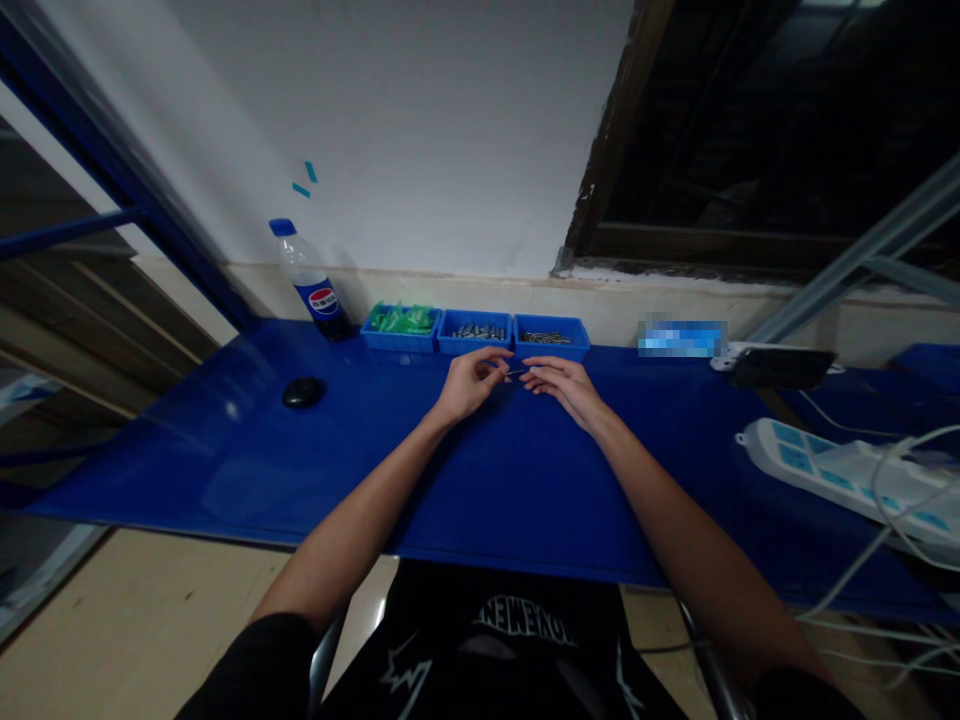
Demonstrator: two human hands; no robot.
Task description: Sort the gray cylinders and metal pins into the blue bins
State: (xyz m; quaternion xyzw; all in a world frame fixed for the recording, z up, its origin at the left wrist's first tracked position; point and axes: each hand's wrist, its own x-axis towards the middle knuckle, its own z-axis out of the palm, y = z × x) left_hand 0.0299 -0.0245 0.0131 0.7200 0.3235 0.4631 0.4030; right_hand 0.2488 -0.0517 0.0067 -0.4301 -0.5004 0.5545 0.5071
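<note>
Over the middle of the blue table (517,480), my two hands face each other with fingertips nearly meeting. A thin, shiny piece like a screw (515,373) shows between them, its far end at my right fingertips. My left hand (472,383) is closed in a pinch, with a small part at its fingertips that is too tiny to make out. My right hand (562,385) is closed at thumb and index finger on the screw, the other fingers bent loosely. Just behind stand a blue bin of screws (553,350) and a blue bin of small silvery metal parts (472,347).
Another blue bin (397,343) holds green plastic bags. Left of it stands a cola bottle (319,295), with a black mouse (303,392) nearer. At right are a phone (784,367) on a stand and a white power strip (810,465) with loose cables.
</note>
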